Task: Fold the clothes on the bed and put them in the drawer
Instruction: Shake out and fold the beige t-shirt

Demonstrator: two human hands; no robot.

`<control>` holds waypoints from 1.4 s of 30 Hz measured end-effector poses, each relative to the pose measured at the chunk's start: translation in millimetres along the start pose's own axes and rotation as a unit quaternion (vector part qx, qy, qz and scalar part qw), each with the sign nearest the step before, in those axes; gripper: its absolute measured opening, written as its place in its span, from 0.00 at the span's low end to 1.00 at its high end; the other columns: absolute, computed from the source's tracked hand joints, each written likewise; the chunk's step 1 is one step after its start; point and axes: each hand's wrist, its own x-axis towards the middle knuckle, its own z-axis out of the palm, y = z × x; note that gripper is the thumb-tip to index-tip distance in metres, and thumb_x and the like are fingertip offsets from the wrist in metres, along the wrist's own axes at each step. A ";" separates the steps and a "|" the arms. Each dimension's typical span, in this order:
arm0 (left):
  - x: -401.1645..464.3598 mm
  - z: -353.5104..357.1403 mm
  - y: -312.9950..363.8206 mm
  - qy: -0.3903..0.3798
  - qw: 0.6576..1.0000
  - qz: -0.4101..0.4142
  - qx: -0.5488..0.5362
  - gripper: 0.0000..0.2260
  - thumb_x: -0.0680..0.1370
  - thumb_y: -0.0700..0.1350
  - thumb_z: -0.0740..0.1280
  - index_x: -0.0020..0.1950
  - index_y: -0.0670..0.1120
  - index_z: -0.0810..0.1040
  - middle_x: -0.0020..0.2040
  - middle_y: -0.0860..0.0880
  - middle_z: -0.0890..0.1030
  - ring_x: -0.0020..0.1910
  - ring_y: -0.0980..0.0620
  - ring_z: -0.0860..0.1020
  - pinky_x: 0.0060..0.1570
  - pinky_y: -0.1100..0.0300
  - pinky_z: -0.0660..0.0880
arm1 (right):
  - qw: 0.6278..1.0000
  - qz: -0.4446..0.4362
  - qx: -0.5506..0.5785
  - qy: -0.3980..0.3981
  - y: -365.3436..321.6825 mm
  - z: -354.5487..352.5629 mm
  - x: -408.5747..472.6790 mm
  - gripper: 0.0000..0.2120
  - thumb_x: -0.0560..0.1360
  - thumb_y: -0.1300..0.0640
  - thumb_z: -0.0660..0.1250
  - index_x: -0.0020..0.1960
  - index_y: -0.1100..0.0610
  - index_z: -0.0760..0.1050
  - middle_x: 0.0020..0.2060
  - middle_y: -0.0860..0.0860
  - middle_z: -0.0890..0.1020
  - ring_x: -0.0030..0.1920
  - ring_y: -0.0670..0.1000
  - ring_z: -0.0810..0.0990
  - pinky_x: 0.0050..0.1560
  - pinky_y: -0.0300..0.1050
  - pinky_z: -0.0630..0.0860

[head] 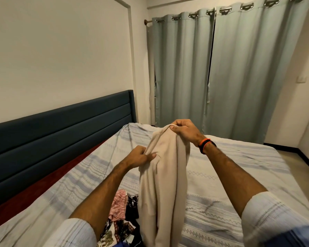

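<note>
Beige garment [165, 177] | hanging over bed [239, 175] | pinched by both hands

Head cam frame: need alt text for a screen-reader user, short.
A person holds a beige garment up over a bed, the right hand pinching its top edge and the left hand gripping it lower down. A pile of patterned clothes lies on the striped bedsheet below; a dark blue headboard and closed grey-green curtains stand behind.
</note>
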 end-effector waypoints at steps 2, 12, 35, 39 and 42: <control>1.9 -0.9 6.3 0.042 0.999 0.013 -0.006 0.28 0.70 0.65 0.66 0.42 0.38 0.79 0.37 0.46 0.78 0.37 0.51 0.76 0.40 0.54 0.75 | 0.996 0.010 -0.085 -0.035 3.6 -4.4 0.1 0.10 0.76 0.49 0.71 0.41 0.54 0.81 0.38 0.49 0.82 0.40 0.48 0.78 0.46 0.49 0.76; 10.7 1.7 12.4 0.049 0.996 0.066 -0.020 0.29 0.70 0.66 0.66 0.42 0.37 0.81 0.37 0.41 0.80 0.36 0.49 0.76 0.44 0.45 0.78 | 0.994 0.021 -0.084 -0.070 20.8 9.6 -6.3 0.18 0.77 0.51 0.70 0.42 0.67 0.80 0.32 0.54 0.76 0.34 0.49 0.72 0.35 0.44 0.71; 27.1 -26.4 -17.0 0.166 0.979 -0.041 0.110 0.08 0.76 0.47 0.73 0.52 0.47 0.79 0.48 0.49 0.82 0.45 0.51 0.79 0.46 0.59 0.77 | 0.995 -0.029 -0.056 0.081 41.9 -47.6 -11.7 0.27 0.77 0.43 0.68 0.29 0.58 0.63 0.29 0.53 0.60 0.31 0.53 0.58 0.31 0.45 0.56; 28.1 -29.0 -10.3 0.223 0.973 -0.030 0.053 0.14 0.74 0.43 0.75 0.57 0.45 0.76 0.47 0.48 0.80 0.46 0.51 0.79 0.47 0.60 0.75 | 0.994 -0.022 -0.059 0.092 47.2 -54.5 -9.7 0.29 0.76 0.42 0.68 0.29 0.63 0.66 0.27 0.54 0.63 0.30 0.53 0.60 0.32 0.47 0.60; 27.2 -36.0 -5.8 0.235 0.971 -0.010 0.051 0.09 0.74 0.42 0.74 0.50 0.44 0.78 0.44 0.49 0.80 0.44 0.53 0.78 0.45 0.60 0.75 | 0.992 -0.016 -0.062 0.106 49.8 -59.3 -7.1 0.31 0.76 0.42 0.69 0.29 0.65 0.65 0.27 0.54 0.64 0.30 0.53 0.62 0.33 0.48 0.61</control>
